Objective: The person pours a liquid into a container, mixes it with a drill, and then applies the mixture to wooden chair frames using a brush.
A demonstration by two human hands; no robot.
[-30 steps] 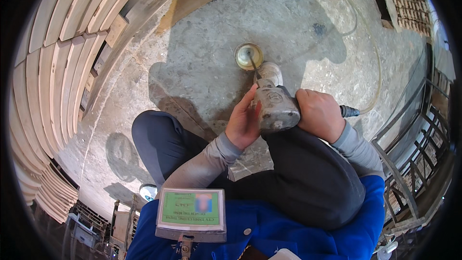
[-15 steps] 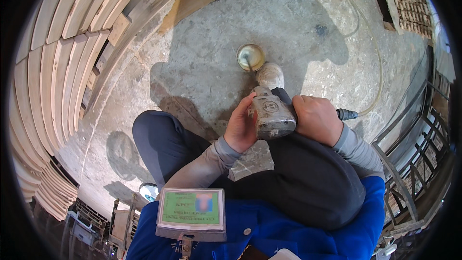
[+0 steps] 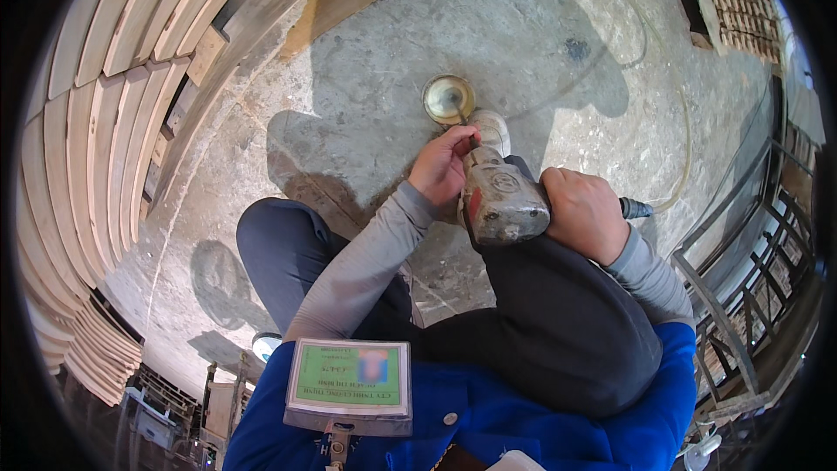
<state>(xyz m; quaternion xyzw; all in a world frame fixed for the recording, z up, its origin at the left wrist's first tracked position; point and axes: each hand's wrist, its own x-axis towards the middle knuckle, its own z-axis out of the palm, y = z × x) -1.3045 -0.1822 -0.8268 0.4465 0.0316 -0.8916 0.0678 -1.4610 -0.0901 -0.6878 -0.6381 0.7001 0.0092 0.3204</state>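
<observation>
Pale, curved wooden slats (image 3: pixel 87 139) are stacked along the left, well apart from the hands. The left hand (image 3: pixel 440 166) has its grip nearly closed, thumb and fingertips pinching what looks like the thin shaft (image 3: pixel 461 115) just ahead of the power tool's nose. The shaft slants into a round, pale bowl (image 3: pixel 434 105) on the concrete floor (image 3: pixel 366 87); no hand steadies it, so a sideways knock from the shaft could tip it. The scuffed metal power tool (image 3: pixel 504 202) sits between the two hands, with a light shoe (image 3: pixel 491 133) just beyond its nose. If the shaft turned now, those pinching fingers could be scraped or twisted. The right hand (image 3: pixel 584 209) wraps its grip firmly round the tool's side; whether a finger presses a trigger, I cannot tell. Further right, a hose (image 3: pixel 687 148) meets a dark connector (image 3: pixel 638 208); a snag there could tug the tool off line.
</observation>
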